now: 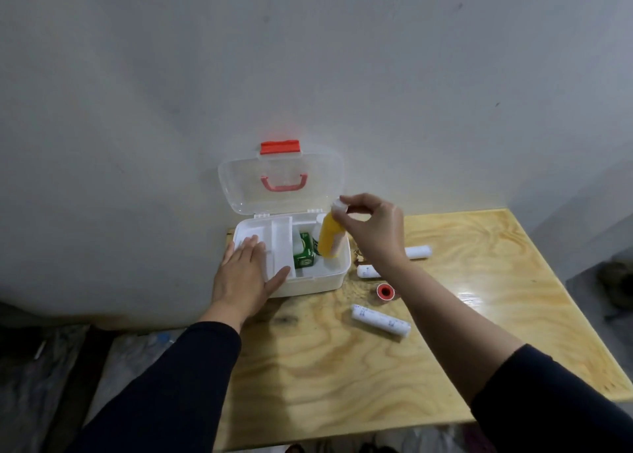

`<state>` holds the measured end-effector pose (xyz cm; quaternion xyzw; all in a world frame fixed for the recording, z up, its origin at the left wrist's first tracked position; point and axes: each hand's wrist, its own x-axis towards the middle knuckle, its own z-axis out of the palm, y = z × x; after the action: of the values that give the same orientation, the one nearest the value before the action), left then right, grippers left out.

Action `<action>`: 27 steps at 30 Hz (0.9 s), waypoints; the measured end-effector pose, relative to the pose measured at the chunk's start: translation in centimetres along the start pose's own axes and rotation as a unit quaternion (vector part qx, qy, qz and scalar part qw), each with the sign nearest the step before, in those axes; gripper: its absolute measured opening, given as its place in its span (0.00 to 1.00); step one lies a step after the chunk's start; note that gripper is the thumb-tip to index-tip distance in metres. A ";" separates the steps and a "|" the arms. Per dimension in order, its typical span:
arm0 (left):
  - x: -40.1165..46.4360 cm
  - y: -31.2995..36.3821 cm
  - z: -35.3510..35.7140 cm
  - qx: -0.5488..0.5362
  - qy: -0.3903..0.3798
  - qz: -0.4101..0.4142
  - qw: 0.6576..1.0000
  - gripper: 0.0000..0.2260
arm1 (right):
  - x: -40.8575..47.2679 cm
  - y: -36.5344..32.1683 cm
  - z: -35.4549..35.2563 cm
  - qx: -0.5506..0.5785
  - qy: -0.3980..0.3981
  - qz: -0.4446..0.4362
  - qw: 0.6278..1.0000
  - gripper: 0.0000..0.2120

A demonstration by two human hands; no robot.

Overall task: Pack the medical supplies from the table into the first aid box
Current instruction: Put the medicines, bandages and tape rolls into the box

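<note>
Wall (171, 76): grey, fills the upper half of the frame. Table (342, 367): pale plywood, lower centre to right edge. First aid box (318, 279): white base at centre frame, at the table's far left corner against the wall; clear lid (239, 185) stands open, red latch at top, red handle on its face.

Your left hand (245, 278): flat, fingers spread wide, palm down on the box's left tray section and front rim, gripping nothing. Your right hand (373, 230): fingertips pinched narrow on the white cap of the orange bottle (329, 238), which hangs tilted with its base inside the box's right compartment. Whether the base touches the floor of the box, cannot tell.

Green carton (305, 255): inside the box, just left of the bottle.

On the table, right of the box: three white bandage rolls, nearest (381, 321), middle (365, 271) partly behind your right wrist, farthest (418, 252). Red tape roll (385, 291): between the nearest and middle rolls.
</note>
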<state>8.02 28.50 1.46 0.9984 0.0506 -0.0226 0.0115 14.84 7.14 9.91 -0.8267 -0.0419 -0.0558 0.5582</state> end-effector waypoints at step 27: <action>0.1 -0.1 0.7 -0.004 -0.004 -0.001 1.000 0.51 | 2.9 9.5 -4.1 -0.332 -0.057 0.063 0.939 0.14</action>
<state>8.11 28.56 0.75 0.9982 0.0513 -0.0268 0.0159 18.78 -0.13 3.13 -0.9678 -0.0003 0.0160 0.2511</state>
